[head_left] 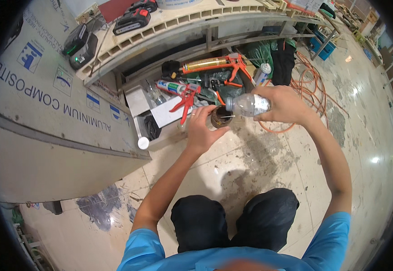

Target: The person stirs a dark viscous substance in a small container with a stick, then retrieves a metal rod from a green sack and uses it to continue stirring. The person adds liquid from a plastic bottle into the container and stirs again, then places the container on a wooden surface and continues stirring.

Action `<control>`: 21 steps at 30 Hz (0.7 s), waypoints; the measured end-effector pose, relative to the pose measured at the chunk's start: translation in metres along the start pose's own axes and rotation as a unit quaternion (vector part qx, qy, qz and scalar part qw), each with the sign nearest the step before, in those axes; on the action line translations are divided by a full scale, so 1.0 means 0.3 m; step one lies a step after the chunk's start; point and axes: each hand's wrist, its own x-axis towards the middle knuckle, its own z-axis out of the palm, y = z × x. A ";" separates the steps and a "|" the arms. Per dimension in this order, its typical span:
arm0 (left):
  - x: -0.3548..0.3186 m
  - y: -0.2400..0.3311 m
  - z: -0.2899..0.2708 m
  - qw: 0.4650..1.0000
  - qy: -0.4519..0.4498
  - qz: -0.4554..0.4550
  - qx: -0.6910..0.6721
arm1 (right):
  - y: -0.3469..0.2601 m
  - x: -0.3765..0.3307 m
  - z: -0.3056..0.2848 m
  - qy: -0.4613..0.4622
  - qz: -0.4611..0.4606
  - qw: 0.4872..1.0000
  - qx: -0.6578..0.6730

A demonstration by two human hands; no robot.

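Observation:
Tilted on its side, a clear plastic bottle (248, 105) is wrapped in the fingers of my right hand (286, 106). Its mouth is at the rim of a dark brown, stained, round container (217, 120); whether liquid flows out is too small to tell. My left hand (201, 132) grips that container, thumb on the near side and fingers on the far side. A thin pale stick (227, 117) shows at the container's opening. Just beyond my left hand lies a red caulking gun (185, 97) with a white tube in it.
Beyond my hands lie an orange caulking gun (210, 64) and a spray can (263, 72). A white box (165, 113) stands left. An orange hose (305, 79) coils at right. Power tool batteries (132, 21) sit on the workbench (160, 29). A large printed panel (56, 90) borders the left.

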 end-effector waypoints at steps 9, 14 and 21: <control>0.253 0.124 -0.200 0.993 0.039 -0.102 -0.038 | 0.161 0.538 -0.250 0.426 -0.085 0.785 0.442; 0.315 0.294 -0.334 0.993 0.044 -0.101 -0.034 | 0.092 0.951 -0.468 0.510 -0.110 0.746 0.415; 0.389 0.566 -0.550 0.988 0.023 -0.151 0.005 | 0.028 1.023 -0.421 0.573 0.015 0.778 0.257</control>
